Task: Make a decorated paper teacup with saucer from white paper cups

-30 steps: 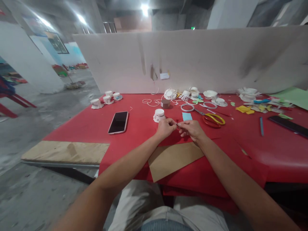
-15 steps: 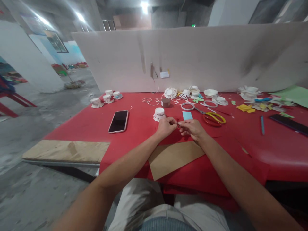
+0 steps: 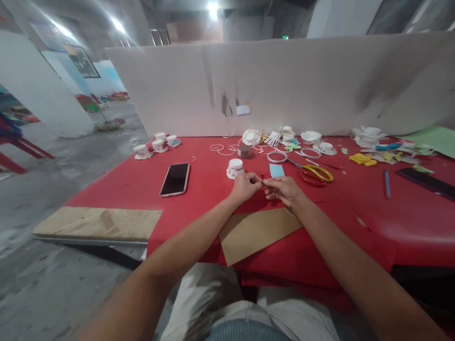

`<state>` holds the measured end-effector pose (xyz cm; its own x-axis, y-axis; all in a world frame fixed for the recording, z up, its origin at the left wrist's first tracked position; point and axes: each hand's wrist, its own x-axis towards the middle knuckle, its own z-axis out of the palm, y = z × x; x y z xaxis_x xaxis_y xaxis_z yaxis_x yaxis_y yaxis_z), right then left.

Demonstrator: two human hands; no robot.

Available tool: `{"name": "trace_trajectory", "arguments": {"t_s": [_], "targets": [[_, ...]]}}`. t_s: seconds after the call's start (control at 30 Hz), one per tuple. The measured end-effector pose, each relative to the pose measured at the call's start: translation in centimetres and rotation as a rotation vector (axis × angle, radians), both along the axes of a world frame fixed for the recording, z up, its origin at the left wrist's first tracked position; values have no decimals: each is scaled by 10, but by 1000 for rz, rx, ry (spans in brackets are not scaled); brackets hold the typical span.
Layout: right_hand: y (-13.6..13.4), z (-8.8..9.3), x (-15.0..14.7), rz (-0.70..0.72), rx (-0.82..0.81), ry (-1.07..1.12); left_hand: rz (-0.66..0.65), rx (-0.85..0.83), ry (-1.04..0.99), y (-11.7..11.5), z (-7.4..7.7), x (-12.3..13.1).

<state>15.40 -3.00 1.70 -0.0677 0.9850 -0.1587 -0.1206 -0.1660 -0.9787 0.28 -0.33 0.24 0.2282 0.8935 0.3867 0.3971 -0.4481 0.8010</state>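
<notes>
My left hand (image 3: 244, 186) and my right hand (image 3: 283, 189) meet fingertip to fingertip over the red table (image 3: 135, 182). Both are closed in a pinch on a tiny red piece (image 3: 263, 181) that is too small to name. Just beyond my left hand stands a small white paper cup (image 3: 235, 168), upside down. A light blue paper square (image 3: 276, 170) lies just beyond my right hand. Scissors with red and yellow handles (image 3: 314, 174) lie to the right of it. A brown paper sheet (image 3: 258, 231) lies under my forearms.
A black phone (image 3: 175, 179) lies left of my hands. White paper rings, cut cups and coloured scraps crowd the back of the table before a grey board (image 3: 284, 80). A blue pen (image 3: 386, 183) and a dark phone (image 3: 428, 183) lie at right. A cardboard strip (image 3: 95, 223) juts off left.
The view has shifted slightly. My hands stay pinched together at the same spot with only small finger movement.
</notes>
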Motion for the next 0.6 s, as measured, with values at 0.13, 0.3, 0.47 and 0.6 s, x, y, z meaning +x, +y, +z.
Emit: {"name": "trace_trajectory", "arguments": {"t_s": [0.13,0.3,0.47,0.6], "targets": [[1,-1,0,6,-12,19,0,-9,15,-2,3,0],[1,-1,-2,-13,-15,13,0,-28,16,0,1,0],[0,-1,-4,-45,60,-111,0,-48,-16,5,-5,-1],[-3,-1,-7,-108,175,-348,-2,-76,-27,7,-6,-2]]}}
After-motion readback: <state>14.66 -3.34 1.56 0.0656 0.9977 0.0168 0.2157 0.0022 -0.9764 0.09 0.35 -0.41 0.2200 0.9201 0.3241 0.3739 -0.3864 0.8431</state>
